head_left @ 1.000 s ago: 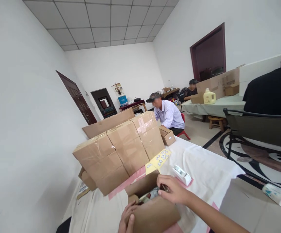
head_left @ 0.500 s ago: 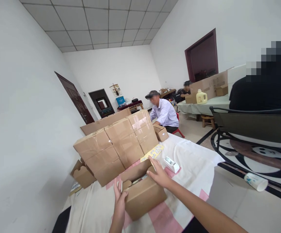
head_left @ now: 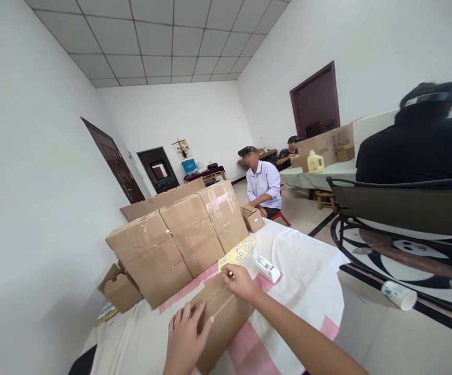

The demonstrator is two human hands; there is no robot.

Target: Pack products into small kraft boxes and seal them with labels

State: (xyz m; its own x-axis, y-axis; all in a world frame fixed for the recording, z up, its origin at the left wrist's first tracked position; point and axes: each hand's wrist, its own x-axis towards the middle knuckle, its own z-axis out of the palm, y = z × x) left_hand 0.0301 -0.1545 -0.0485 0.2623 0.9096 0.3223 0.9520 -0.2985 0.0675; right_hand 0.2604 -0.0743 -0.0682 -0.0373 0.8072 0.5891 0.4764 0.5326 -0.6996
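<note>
A small brown cardboard box (head_left: 226, 325) stands before me on the cloth-covered table, its top flaps folded down with a seam between them. My left hand (head_left: 188, 333) lies against the near left end of this box, fingers apart. At the far right end of the box top, my right hand (head_left: 241, 284) has its fingers curled and pinched at the flap edge. Just beyond that hand lies a yellow sheet with small white labels (head_left: 238, 252). To its right sits a white tape dispenser (head_left: 268, 269). What is inside the box is hidden.
Taped cardboard boxes (head_left: 179, 237) form a wall across the table's back. An open box (head_left: 121, 291) stands left, another small box (head_left: 252, 217) at the far corner. A person in a light shirt (head_left: 265, 185) sits beyond. A paper cup (head_left: 400, 295) lies on the floor.
The box was open at the top and now its flaps are folded down. My right hand has moved from spread to curled at the flap edge. My left hand has shifted towards me.
</note>
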